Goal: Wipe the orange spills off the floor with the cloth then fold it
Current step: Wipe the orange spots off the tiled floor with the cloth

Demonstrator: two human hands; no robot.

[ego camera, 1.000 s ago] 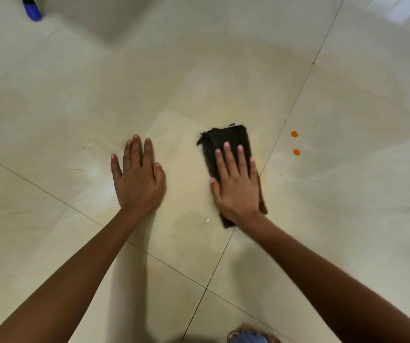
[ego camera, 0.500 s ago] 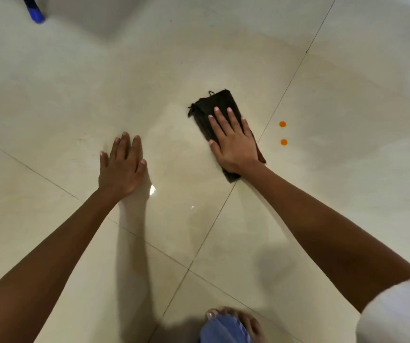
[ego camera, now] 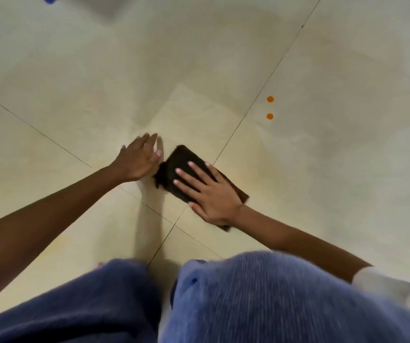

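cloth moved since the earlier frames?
Yes. The cloth has slid back, farther from the two orange spots, under the flat right hand.

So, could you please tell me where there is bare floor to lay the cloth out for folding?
The widest bare floor lies beyond the cloth, left of the two orange spots. More lies left of the left arm. It is crowded near the body: the right hand presses the cloth, the left hand sits beside it, and the knees are close behind.
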